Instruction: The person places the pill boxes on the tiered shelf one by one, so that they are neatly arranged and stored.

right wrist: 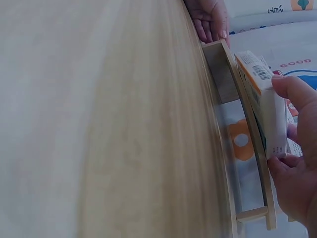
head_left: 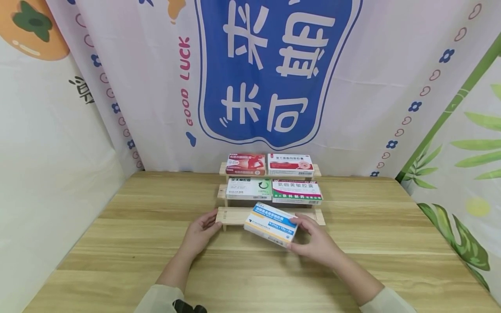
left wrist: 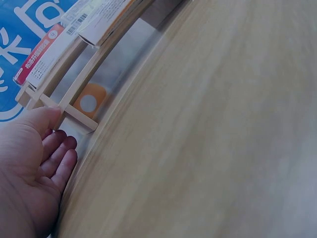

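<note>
A white, blue and orange medicine box (head_left: 270, 222) is tilted over the lowest step of a three-step wooden rack (head_left: 232, 216). My right hand (head_left: 318, 241) grips its right end between thumb and fingers; the right wrist view shows the thumb on one edge of the box (right wrist: 275, 119). At the rack's left end, my left hand (head_left: 198, 234) holds the lowest step, and the thumb presses the wood (left wrist: 81, 116) in the left wrist view. Whether the box touches the step cannot be told.
On the top step stand a red box (head_left: 245, 164) and a white-and-red box (head_left: 290, 165). The middle step bears a white-and-green box (head_left: 248, 188) and a white box with green and magenta bands (head_left: 296, 191). Behind the wooden table (head_left: 156, 204) hangs a printed curtain (head_left: 156, 87).
</note>
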A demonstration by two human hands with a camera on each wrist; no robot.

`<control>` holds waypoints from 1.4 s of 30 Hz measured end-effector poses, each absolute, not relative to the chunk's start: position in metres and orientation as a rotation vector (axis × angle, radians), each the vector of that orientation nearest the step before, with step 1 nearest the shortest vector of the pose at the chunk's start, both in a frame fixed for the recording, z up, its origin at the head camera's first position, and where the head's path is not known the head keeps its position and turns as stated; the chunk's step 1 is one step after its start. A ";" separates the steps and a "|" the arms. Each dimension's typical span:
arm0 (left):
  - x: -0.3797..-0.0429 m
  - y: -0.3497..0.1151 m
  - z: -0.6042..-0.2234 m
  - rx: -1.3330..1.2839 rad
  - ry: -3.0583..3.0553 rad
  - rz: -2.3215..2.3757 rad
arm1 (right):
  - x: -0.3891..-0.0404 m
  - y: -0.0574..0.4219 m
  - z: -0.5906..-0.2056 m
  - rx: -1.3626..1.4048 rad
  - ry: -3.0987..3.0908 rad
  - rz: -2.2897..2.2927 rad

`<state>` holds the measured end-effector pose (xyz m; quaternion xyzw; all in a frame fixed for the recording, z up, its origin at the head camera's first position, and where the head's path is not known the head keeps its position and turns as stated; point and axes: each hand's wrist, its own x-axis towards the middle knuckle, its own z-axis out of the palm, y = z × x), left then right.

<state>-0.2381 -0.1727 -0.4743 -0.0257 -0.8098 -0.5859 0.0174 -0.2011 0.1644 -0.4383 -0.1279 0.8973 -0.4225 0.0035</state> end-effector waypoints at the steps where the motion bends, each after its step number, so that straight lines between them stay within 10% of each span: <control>1: -0.238 -0.173 -0.474 -0.080 -2.515 -1.824 | -0.202 0.165 -0.438 -0.395 2.813 -1.326; 42: -0.237 -0.173 -0.473 -0.077 -2.522 -1.818 | -0.205 0.144 -0.445 -0.173 2.892 -1.577</control>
